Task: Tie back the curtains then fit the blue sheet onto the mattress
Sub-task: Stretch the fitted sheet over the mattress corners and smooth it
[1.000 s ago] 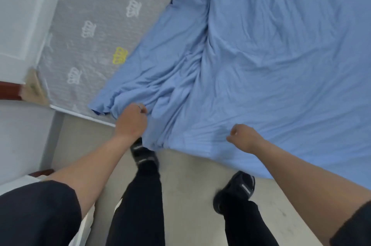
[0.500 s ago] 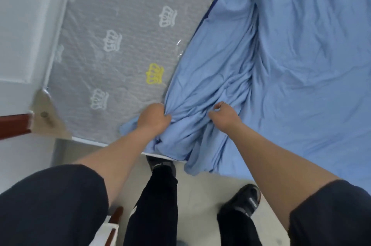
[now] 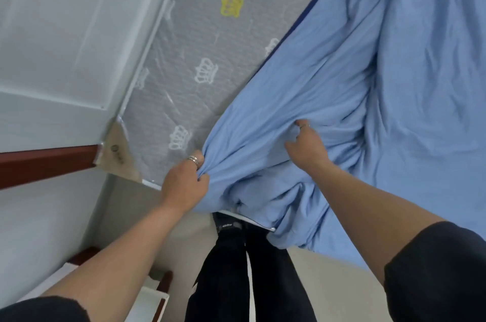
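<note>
The blue sheet (image 3: 368, 85) lies rumpled over the right part of the grey mattress (image 3: 200, 40), which has a crown pattern and a plastic wrap. The mattress's near left corner is bare, with a cardboard corner guard (image 3: 118, 153). My left hand (image 3: 184, 185) grips a bunched fold of the sheet at the mattress's near edge. My right hand (image 3: 307, 148) grips another fold a little to the right and farther onto the bed. A dark blue hem runs along the sheet's left edge.
A white wall panel (image 3: 60, 40) and a red-brown wooden rail (image 3: 47, 161) stand left of the bed. A white and wood piece of furniture (image 3: 150, 295) sits at the lower left. My dark trouser legs and a shoe (image 3: 231, 227) stand on the pale floor against the bed.
Both hands have gathered the sheet and pulled it up and left towards the bare corner. My right hand came in from the hanging edge onto the bunched cloth. The view has shifted closer.
</note>
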